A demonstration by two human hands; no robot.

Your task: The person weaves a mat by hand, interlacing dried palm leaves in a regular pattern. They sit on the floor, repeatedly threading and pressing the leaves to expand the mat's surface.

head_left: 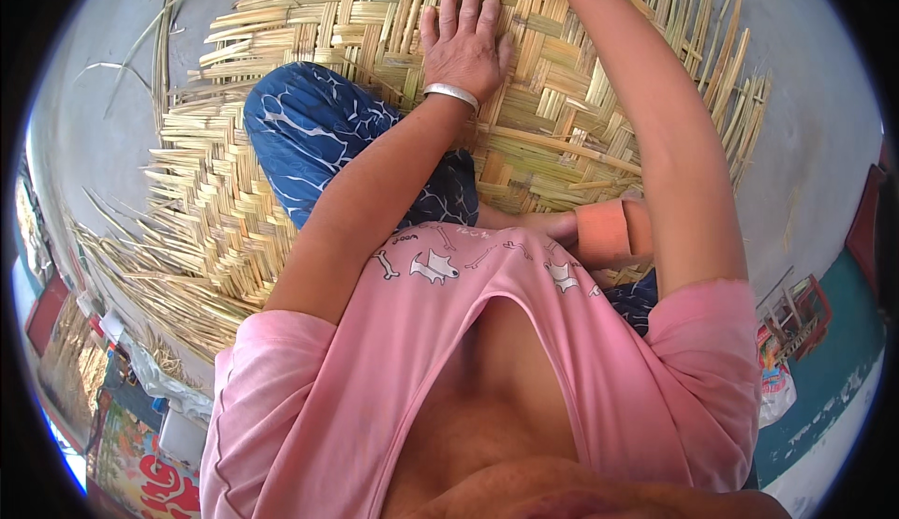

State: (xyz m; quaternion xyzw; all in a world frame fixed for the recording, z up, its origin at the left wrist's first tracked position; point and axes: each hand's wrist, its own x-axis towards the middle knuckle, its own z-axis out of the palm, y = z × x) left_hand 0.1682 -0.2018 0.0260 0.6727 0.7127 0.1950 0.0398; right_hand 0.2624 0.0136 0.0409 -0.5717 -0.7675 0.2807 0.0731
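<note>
My left hand [465,46] lies palm down on a woven mat [552,79] of pale yellow-green split strips, its fingers stretched and slightly apart. It holds nothing that I can see. A silver bangle [451,95] circles that wrist. My right forearm [679,135] reaches forward over the mat's right part and leaves the picture at the top edge, so the right hand is out of sight. Broad flat strips cross over and under each other near the left hand. Loose strip ends [730,79] stick out along the mat's right side.
My bent knee [309,135] in blue patterned cloth rests over the mat. An orange band [602,230] sits by my foot. Loose strips [161,46] lie on the grey floor [112,135] at the far left. A white bag [775,383] and a red-framed object [801,318] stand at right.
</note>
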